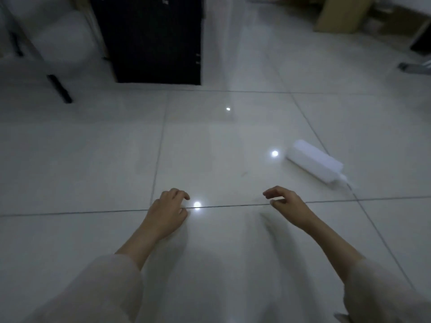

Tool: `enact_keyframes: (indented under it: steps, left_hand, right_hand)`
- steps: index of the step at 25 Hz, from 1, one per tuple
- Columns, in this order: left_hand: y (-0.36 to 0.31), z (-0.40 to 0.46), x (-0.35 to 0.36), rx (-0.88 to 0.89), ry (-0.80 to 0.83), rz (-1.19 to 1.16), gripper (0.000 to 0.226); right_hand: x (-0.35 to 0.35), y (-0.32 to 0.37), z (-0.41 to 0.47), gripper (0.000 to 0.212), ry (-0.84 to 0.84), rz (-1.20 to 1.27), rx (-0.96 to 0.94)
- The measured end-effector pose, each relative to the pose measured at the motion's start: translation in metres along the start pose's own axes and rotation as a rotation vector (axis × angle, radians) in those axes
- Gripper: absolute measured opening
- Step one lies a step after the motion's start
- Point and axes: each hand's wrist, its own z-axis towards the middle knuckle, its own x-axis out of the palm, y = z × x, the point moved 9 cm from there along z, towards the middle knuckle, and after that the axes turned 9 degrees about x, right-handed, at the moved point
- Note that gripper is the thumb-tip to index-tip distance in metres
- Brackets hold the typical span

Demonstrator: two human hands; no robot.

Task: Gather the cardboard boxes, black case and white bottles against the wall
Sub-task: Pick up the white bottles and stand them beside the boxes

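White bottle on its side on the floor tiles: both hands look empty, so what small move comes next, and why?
Probably reach the right hand forward and to the right to grasp the white bottle. It lies on its side on the floor, apart from both hands, nearer the right one. The left hand is also open and empty.

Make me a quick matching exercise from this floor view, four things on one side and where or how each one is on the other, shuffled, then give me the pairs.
Things:
1. white bottle
2. black case
3. cardboard box
4. left hand

Places or states:
A. standing upright, top left of centre
B. empty, fingers curled, over a tile joint
C. lying on its side on the floor, ahead of the right hand
D. far top right corner

Pairs: 1-C, 2-A, 3-D, 4-B
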Motion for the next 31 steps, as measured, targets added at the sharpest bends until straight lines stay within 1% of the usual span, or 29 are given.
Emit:
enact_keyframes:
  steps: [2,4,5,7,8,9,10,12,15,17,18,21,23,25,27,29,31]
  left_hand:
    - [-0.029,0.021,0.022,0.029,0.005,-0.054,0.050]
    - [-0.050,0.039,0.044,0.089,0.038,-0.005,0.069]
    - [-0.053,0.046,0.057,0.098,0.069,0.030,0.069]
    - [-0.045,0.053,0.082,0.047,0.117,0.071,0.069]
    - [-0.040,0.053,0.088,0.025,0.093,0.077,0.074]
    - [-0.040,0.052,0.089,0.036,0.031,0.100,0.080]
    - [-0.040,0.049,0.091,0.060,-0.010,0.141,0.084]
    - [-0.041,0.046,0.094,0.091,-0.049,0.191,0.078]
    - [-0.041,0.047,0.094,0.066,-0.042,0.187,0.072]
    - [-0.041,0.047,0.091,0.069,-0.077,0.204,0.071]
    - [-0.041,0.047,0.090,0.069,-0.088,0.213,0.071]
    - [-0.041,0.048,0.089,0.069,-0.113,0.216,0.066]
    - [-0.041,0.048,0.088,0.074,-0.130,0.218,0.066]
    - [-0.040,0.047,0.087,0.086,-0.148,0.214,0.065]
    - [-0.040,0.046,0.088,0.097,-0.158,0.203,0.064]
    - [-0.039,0.046,0.087,0.105,-0.164,0.164,0.067]
    - [-0.038,0.049,0.087,0.101,-0.131,0.051,0.076]
  right_hand:
    - [-0.036,-0.039,-0.005,0.028,-0.118,0.002,0.066]
    - [-0.068,-0.063,-0.007,0.031,-0.291,0.006,0.083]
    - [-0.083,-0.070,-0.008,0.032,-0.383,-0.017,0.082]
    - [-0.102,-0.076,-0.005,0.036,-0.513,-0.156,0.079]
    - [-0.108,-0.079,-0.001,0.039,-0.547,-0.234,0.087]
    - [-0.114,-0.083,0.004,0.044,-0.565,-0.294,0.106]
    - [-0.117,-0.088,0.010,0.051,-0.567,-0.326,0.136]
    - [-0.120,-0.101,0.025,0.066,-0.538,-0.347,0.223]
    - [-0.116,-0.120,0.056,0.089,-0.408,-0.334,0.368]
    - [-0.111,-0.123,0.072,0.099,-0.360,-0.299,0.432]
    - [-0.112,-0.121,0.078,0.102,-0.384,-0.273,0.445]
    - [-0.126,-0.110,0.085,0.098,-0.576,-0.241,0.468]
    - [-0.129,-0.104,0.086,0.086,-0.631,-0.296,0.470]
    - [-0.126,-0.102,0.083,0.075,-0.663,-0.278,0.459]
    - [-0.115,-0.106,0.081,0.071,-0.616,-0.116,0.446]
    - [-0.098,-0.102,0.078,0.070,-0.511,0.072,0.376]
    - [-0.083,-0.089,0.069,0.069,-0.454,0.122,0.285]
